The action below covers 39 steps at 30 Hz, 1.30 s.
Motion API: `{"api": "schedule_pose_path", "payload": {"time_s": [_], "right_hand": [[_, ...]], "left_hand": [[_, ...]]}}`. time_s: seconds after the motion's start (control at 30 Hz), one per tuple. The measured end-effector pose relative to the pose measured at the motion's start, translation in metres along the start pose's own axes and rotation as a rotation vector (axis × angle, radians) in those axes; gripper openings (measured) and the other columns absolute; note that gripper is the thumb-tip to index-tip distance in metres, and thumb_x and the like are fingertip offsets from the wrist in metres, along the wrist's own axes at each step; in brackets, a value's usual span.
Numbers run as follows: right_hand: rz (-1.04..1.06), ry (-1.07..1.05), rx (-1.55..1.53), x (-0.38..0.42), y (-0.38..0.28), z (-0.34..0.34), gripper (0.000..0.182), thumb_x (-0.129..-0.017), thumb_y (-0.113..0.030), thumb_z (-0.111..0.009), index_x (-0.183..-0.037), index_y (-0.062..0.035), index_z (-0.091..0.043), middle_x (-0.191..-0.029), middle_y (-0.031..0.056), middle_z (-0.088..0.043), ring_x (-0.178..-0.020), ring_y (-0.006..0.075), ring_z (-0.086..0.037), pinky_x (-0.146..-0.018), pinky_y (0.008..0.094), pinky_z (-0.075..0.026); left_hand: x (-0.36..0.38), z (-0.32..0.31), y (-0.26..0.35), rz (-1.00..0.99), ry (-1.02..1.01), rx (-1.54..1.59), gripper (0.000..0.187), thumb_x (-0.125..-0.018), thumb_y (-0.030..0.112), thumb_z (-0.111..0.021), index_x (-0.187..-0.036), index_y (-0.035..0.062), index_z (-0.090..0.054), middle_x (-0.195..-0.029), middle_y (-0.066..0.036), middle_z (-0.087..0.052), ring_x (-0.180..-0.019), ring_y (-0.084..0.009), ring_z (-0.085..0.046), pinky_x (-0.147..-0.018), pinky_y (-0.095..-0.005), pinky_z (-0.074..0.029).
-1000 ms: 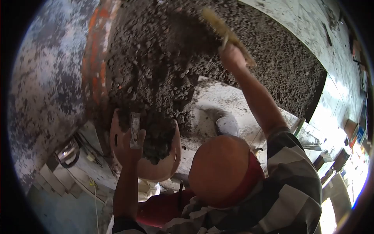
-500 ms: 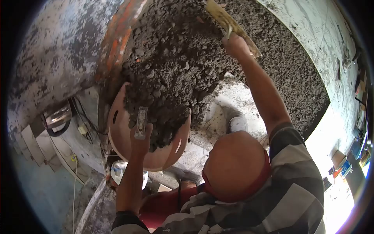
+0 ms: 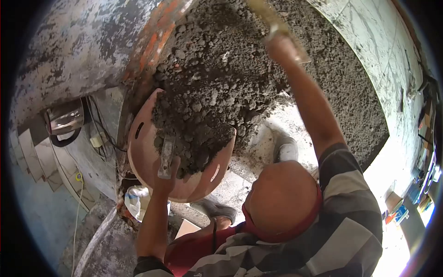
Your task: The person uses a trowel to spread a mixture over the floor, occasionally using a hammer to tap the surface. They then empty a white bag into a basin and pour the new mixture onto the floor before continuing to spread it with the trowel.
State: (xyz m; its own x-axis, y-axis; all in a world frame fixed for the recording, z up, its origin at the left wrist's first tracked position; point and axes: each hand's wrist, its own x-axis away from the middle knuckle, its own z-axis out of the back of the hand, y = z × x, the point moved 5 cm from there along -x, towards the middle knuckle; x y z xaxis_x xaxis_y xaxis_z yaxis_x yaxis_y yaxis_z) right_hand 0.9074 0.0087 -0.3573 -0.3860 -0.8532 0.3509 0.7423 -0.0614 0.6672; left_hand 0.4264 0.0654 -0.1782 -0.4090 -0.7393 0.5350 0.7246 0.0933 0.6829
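Observation:
My left hand (image 3: 165,181) is closed around a grey, mortar-smeared hand tool (image 3: 167,154), at the pink basin (image 3: 142,150). Dark crumbly mortar (image 3: 207,99) lies in the basin and spreads beyond its far side. Farther off to the right, my right hand (image 3: 282,48) grips the handle of a long, yellowish flat float (image 3: 267,15) over the mortar layer. The float and this hand are blurred, and the float's far end reaches the top of the view.
A bare head (image 3: 284,198) and a striped shirt (image 3: 341,231) fill the lower right. A shoe (image 3: 287,150) stands on the pale floor beside the mortar. A metal kettle (image 3: 67,121) and cables are at left, a white bag (image 3: 137,202) below the basin.
The view has shifted slightly, with the basin now a little farther right. The float and my right hand have become blurred. My left hand stays low over the basin with its tool.

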Motion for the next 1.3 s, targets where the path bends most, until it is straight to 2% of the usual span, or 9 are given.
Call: {"api": "schedule_pose_path", "payload": {"time_s": [0.07, 0.2, 0.27, 0.63, 0.73, 0.9, 0.97, 1.13, 1.3], "right_hand": [[-0.541, 0.079, -1.105, -0.043, 0.060, -0.075, 0.030, -0.097, -0.021, -0.048, -0.109, 0.0033, -0.061, -0.078, 0.0122, -0.064, -0.064, 0.0129, -0.066, -0.047, 0.0284, -0.054], [-0.049, -0.108, -0.316, -0.050, -0.010, -0.026, 0.034, -0.095, -0.022, -0.047, -0.109, 0.0063, -0.060, -0.082, 0.0132, -0.065, -0.067, 0.0190, -0.064, -0.054, 0.0325, -0.054], [-0.356, -0.309, -1.412, -0.002, -0.022, 0.013, 0.036, -0.095, -0.023, -0.047, -0.113, 0.0069, -0.057, -0.079, 0.0120, -0.064, -0.063, 0.0179, -0.062, -0.050, 0.0310, -0.052], [0.083, -0.033, -0.072, -0.124, 0.021, -0.003, 0.030, -0.098, -0.018, -0.047, -0.120, 0.0018, -0.052, -0.076, 0.0082, -0.060, -0.050, 0.0071, -0.052, -0.035, 0.0195, -0.041], [-0.243, -0.022, -1.278, -0.050, -0.011, 0.047, 0.029, -0.096, -0.023, -0.049, -0.112, -0.0003, -0.059, -0.072, 0.0076, -0.058, -0.047, 0.0087, -0.049, -0.036, 0.0188, -0.039], [-0.366, -0.195, -1.367, -0.083, 0.051, 0.023, 0.026, -0.094, -0.022, -0.050, -0.097, -0.0005, -0.064, -0.069, 0.0080, -0.058, -0.057, 0.0129, -0.054, -0.046, 0.0274, -0.048], [-0.099, 0.005, -0.568, -0.125, 0.043, 0.007, 0.034, -0.098, -0.027, -0.042, -0.110, 0.0011, -0.057, -0.067, 0.0071, -0.055, -0.047, 0.0087, -0.046, -0.034, 0.0237, -0.037], [-0.045, -0.547, -1.412, -0.027, -0.009, 0.123, 0.031, -0.098, -0.014, -0.038, -0.122, -0.0003, -0.053, -0.079, 0.0119, -0.062, -0.057, 0.0128, -0.057, -0.041, 0.0218, -0.046], [0.087, -0.203, -1.067, -0.062, -0.045, 0.071, 0.033, -0.099, -0.014, -0.036, -0.125, 0.0004, -0.050, -0.081, 0.0146, -0.062, -0.056, 0.0145, -0.057, -0.040, 0.0237, -0.047]], "left_hand": [[0.000, 0.004, -0.005, -0.001, -0.006, 0.007, 0.023, -0.087, 0.015, -0.065, -0.073, 0.0007, -0.054, -0.062, -0.002, -0.051, -0.059, -0.0102, -0.045, -0.053, -0.0310, -0.038], [0.011, 0.005, -0.001, 0.064, -0.028, 0.004, 0.023, -0.087, 0.015, -0.065, -0.073, 0.0006, -0.054, -0.062, -0.003, -0.051, -0.059, -0.0110, -0.045, -0.052, -0.0318, -0.038], [0.015, 0.005, -0.001, 0.047, -0.019, 0.040, 0.022, -0.087, 0.015, -0.064, -0.073, 0.0006, -0.054, -0.062, -0.003, -0.050, -0.059, -0.0111, -0.045, -0.052, -0.0320, -0.038], [0.025, -0.005, 0.003, 0.101, 0.078, 0.211, 0.019, -0.085, 0.013, -0.064, -0.073, 0.0031, -0.053, -0.061, 0.000, -0.048, -0.060, -0.0079, -0.043, -0.051, -0.0296, -0.037], [0.030, -0.009, -0.004, 0.153, 0.059, 0.228, 0.020, -0.084, 0.013, -0.065, -0.072, 0.0032, -0.052, -0.061, 0.001, -0.047, -0.059, -0.0075, -0.042, -0.051, -0.0289, -0.036], [0.037, -0.016, 0.012, 0.185, 0.081, 0.244, 0.020, -0.085, 0.012, -0.064, -0.072, 0.0040, -0.052, -0.062, 0.003, -0.045, -0.059, -0.0068, -0.041, -0.051, -0.0284, -0.036], [0.039, -0.024, 0.013, 0.238, 0.101, 0.317, 0.019, -0.085, 0.012, -0.064, -0.073, 0.0043, -0.053, -0.064, 0.003, -0.048, -0.062, -0.0067, -0.043, -0.052, -0.0279, -0.037], [0.043, -0.038, 0.013, 0.285, 0.111, 0.392, 0.017, -0.086, 0.014, -0.066, -0.078, 0.0036, -0.056, -0.071, 0.003, -0.052, -0.068, -0.0068, -0.046, -0.054, -0.0273, -0.039], [0.045, -0.042, -0.012, 0.149, 0.054, 0.336, 0.016, -0.086, 0.016, -0.066, -0.081, 0.0031, -0.058, -0.071, 0.003, -0.052, -0.067, -0.0065, -0.047, -0.053, -0.0277, -0.040]]}}
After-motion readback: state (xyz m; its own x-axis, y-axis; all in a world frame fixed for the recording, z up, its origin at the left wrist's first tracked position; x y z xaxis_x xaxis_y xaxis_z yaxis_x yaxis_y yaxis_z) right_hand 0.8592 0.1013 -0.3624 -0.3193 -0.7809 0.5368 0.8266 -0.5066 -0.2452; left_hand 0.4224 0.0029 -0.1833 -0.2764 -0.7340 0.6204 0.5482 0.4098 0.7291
